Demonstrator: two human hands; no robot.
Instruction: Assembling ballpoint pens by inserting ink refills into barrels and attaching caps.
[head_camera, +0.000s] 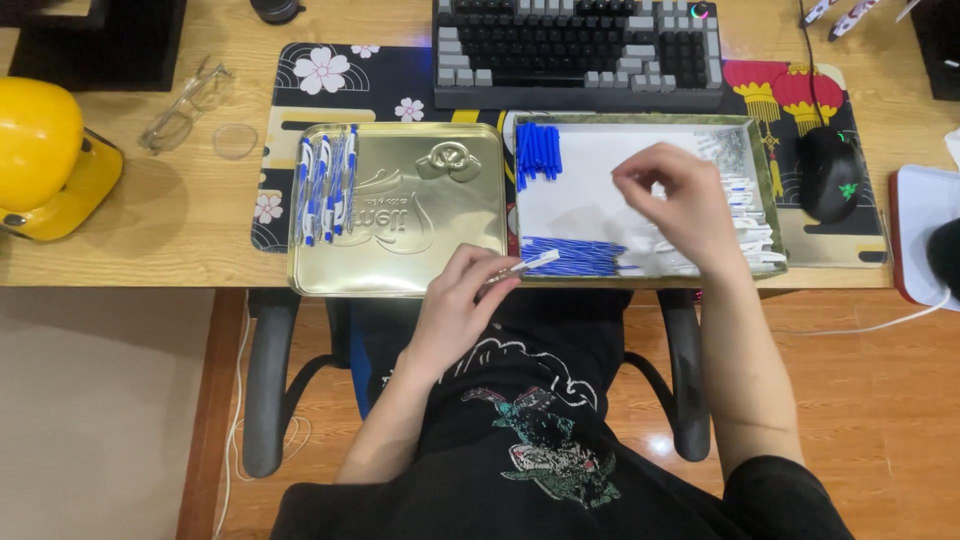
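My left hand (462, 300) holds a white pen barrel (528, 265) at the near edge of a gold tin lid (410, 240). Several finished blue-and-white pens (327, 185) lie on the lid's left side. My right hand (672, 200) hovers over a shallow tray (640, 127) with its fingertips pinched together; whether they hold a small part I cannot tell. In the tray lie blue pen caps (538, 150) at the upper left, blue refills (575, 256) along the near edge, and white pen barrels (748, 215) on the right.
A keyboard (578, 50) sits behind the tray on a flowered desk mat (330, 75). A black mouse (828, 172) is to the right, glasses (185, 105) and a yellow hard hat (45, 155) to the left. Chair armrests (268, 380) flank my lap.
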